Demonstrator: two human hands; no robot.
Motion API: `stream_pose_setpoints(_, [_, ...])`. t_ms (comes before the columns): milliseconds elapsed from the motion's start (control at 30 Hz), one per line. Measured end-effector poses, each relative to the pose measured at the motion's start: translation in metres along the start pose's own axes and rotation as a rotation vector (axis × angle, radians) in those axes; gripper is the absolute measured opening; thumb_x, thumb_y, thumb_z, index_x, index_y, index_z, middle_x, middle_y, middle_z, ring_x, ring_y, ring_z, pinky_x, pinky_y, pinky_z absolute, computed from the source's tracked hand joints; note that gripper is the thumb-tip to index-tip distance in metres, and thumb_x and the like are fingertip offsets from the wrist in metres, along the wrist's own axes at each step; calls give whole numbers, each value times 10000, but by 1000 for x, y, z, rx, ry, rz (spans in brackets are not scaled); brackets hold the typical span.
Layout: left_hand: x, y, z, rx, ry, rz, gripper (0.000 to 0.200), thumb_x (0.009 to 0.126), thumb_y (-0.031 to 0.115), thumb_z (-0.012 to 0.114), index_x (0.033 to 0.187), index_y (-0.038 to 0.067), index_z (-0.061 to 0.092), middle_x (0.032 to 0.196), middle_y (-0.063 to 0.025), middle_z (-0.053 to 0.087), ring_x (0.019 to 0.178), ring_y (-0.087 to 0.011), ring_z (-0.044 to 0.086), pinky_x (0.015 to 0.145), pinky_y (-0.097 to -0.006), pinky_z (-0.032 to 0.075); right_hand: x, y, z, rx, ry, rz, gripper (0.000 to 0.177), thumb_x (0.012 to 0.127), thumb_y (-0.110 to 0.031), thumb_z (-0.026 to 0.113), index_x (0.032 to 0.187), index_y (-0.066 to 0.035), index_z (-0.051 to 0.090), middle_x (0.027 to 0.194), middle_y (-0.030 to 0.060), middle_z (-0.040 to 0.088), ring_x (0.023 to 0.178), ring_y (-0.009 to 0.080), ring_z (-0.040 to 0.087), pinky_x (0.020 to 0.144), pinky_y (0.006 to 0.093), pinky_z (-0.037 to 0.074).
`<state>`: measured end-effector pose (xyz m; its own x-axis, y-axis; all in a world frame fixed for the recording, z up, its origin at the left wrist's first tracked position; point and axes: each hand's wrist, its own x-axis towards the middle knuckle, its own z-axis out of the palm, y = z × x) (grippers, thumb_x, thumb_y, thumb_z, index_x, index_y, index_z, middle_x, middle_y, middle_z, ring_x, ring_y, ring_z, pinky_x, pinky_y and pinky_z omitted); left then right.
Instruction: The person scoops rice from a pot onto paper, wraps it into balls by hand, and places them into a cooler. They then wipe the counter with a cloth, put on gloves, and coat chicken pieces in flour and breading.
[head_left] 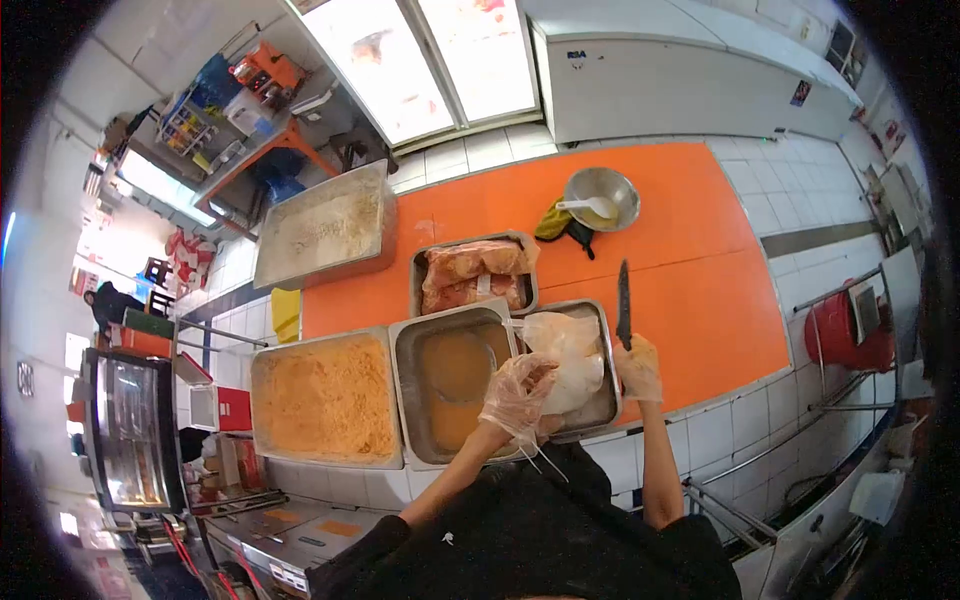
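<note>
Right hand (638,368), fingers clamped on the knife (624,300), blade pointing away over the orange tabletop (700,300). Left hand (517,395) rests with fingers spread on the plastic bag (570,350) in the tray (605,410).

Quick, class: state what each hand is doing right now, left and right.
Left hand: fingers curled on the pale meat piece, holding it.
Right hand: closed around the knife, blade pointing away.

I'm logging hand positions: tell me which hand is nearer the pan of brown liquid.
Left. The left hand sits at the right rim of the pan of brown liquid, touching pale meat. The right hand grips a knife farther right, past the meat tray.
</note>
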<state>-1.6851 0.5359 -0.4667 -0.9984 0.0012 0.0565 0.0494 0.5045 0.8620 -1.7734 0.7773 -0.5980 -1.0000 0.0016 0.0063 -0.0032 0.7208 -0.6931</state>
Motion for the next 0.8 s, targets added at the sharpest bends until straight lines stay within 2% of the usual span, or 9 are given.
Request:
stream_pose_setpoints(167, [20,-21,5,-400,-90,-191,299,921,275,584,1082,27,625,969,-96,646,816,-147,593,744,-290,498,-19,-150,-76,211,-182,119,192,857,-168,554,902,16,585,750,208,583,760,376,586,682,456,465])
stream_pose_setpoints(233, [29,-24,0,-597,-127,-210,326,939,296,553,1104,22,618,959,-91,650,821,-139,583,734,-285,492,-27,-192,-57,-95,125,-292,263,895,-200,546,1079,-12,570,933,193,590,891,342,569,759,421,461])
stream_pose_setpoints(300, [37,-21,-19,-729,-7,-374,355,904,340,604,1072,29,639,888,-91,657,809,-170,605,738,-312,482,-29,-214,-23,-907,247,-739,290,900,-214,570,1101,-5,573,1093,181,573,1019,237,549,803,433,449])
stream_pose_setpoints(367, [45,-2,-66,-615,87,-518,367,902,349,603,1064,21,638,883,-84,651,800,-170,601,728,-310,479,-27,-103,99,-593,130,-775,278,894,-278,573,1059,-56,600,1052,177,596,975,254,573,825,478,437])
stream_pose_setpoints(467, [45,-49,-107,-531,386,-632,331,881,338,631,1009,33,630,849,-78,634,751,-164,590,673,-307,469,-32,-381,-22,-787,-436,-161,296,899,-346,543,1077,-120,612,1052,175,605,947,271,583,820,491,428])
stream_pose_setpoints(567, [29,-89,-145,-947,437,-807,211,922,275,590,949,74,531,716,-53,561,583,-161,523,507,-318,437,14,-256,71,-149,-358,-5,362,946,-306,507,1142,-2,513,1076,143,556,948,242,570,798,382,465])
stream_pose_setpoints(633, [7,-116,-164,-1155,407,-743,179,946,259,562,923,96,494,646,-25,524,470,-150,480,389,-307,404,65,-258,77,-993,202,-686,367,950,-310,505,1109,20,518,961,139,566,877,209,582,729,363,472])
stream_pose_setpoints(733, [-15,-133,-190,-1011,337,-756,200,942,286,574,901,102,509,640,-18,531,457,-130,487,376,-287,400,149,-239,110,-781,159,-434,300,923,-307,546,1004,-23,596,866,131,604,818,204,598,680,379,478])
stream_pose_setpoints(800, [-26,-140,-205,-875,313,-718,213,940,302,581,893,104,517,644,-13,537,464,-118,497,381,-276,404,193,-230,134,-555,-544,187,246,898,-301,580,844,-74,660,819,124,646,759,254,612,664,399,492])
